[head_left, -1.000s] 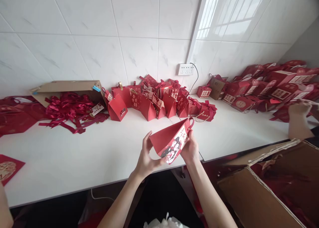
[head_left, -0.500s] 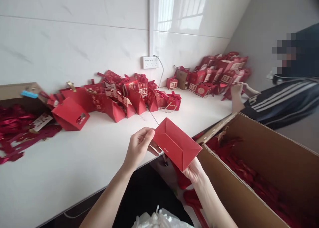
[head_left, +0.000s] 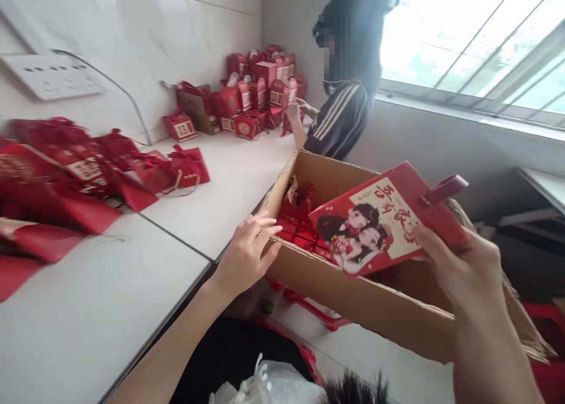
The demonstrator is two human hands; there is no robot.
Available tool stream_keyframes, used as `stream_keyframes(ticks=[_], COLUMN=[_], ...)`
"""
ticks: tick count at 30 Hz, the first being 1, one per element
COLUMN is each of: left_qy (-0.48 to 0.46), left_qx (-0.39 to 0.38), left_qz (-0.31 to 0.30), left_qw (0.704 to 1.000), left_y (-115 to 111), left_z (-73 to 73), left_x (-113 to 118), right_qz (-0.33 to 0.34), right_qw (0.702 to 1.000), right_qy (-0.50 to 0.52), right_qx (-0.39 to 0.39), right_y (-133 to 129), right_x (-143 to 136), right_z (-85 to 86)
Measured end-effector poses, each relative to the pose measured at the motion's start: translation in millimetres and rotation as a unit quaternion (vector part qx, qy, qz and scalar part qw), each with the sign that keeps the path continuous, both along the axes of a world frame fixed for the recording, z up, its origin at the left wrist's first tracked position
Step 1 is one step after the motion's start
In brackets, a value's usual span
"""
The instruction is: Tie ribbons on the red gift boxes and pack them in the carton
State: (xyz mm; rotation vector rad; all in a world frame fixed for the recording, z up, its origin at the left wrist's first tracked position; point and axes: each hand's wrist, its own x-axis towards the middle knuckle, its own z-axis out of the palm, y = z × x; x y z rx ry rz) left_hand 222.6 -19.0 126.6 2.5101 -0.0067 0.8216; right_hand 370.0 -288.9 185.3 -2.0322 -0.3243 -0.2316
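Observation:
A red gift box (head_left: 392, 215) with a printed cartoon couple and a ribbon handle on top is gripped in my right hand (head_left: 468, 268). It is held tilted above the large cardboard carton (head_left: 353, 301). Inside the carton, several red boxes (head_left: 300, 233) are packed in its left part. My left hand (head_left: 251, 251) is at the carton's near left corner, fingers apart and holding nothing; whether it touches the rim I cannot tell.
Red gift boxes (head_left: 189, 165) stand in a group on the white table (head_left: 176, 233), and more are stacked (head_left: 260, 92) in the far corner. A co-worker in a striped sleeve (head_left: 339, 115) handles boxes there. A red stool (head_left: 315, 310) is under the carton.
The view has swung right toward the carton. My left hand has let go of the red box, and my right hand has carried it over the carton, turning its printed face into view.

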Motion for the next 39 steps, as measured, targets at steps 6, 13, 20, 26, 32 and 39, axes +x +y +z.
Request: stream_keyframes(ticks=[6, 13, 20, 26, 32, 39], left_qy=[-0.087, -0.174, -0.214, -0.239, -0.211, -0.189], left_qx=[0.147, 0.154, 0.162, 0.114, 0.118, 0.071], left_qz=[-0.007, -0.003, 0.002, 0.038, 0.024, 0.019], left_qw=[0.985, 0.973, 0.963, 0.963, 0.97, 0.979], left_y=[-18, -12, -11, -17, -20, -25], left_z=[-54.4, -65.5, -78.2, -82.8, -75.4, -69.6], left_x=[34, 40, 43, 48, 47, 42], right_qz=[-0.02, 0.08, 0.126, 0.117, 0.042, 0.122], right_qw=[0.924, 0.785, 0.753, 0.828, 0.921, 0.883], right_qy=[-0.013, 0.158, 0.165, 0.123, 0.372, 0.438], right_qx=[-0.381, -0.594, -0.624, -0.535, -0.112, 0.113], right_y=[-50, -77, -87, -88, -23, 57], right_x=[64, 117, 134, 136, 158, 176], right_z=[10.8, -33.3, -68.4, -83.0, -97.1, -115.0])
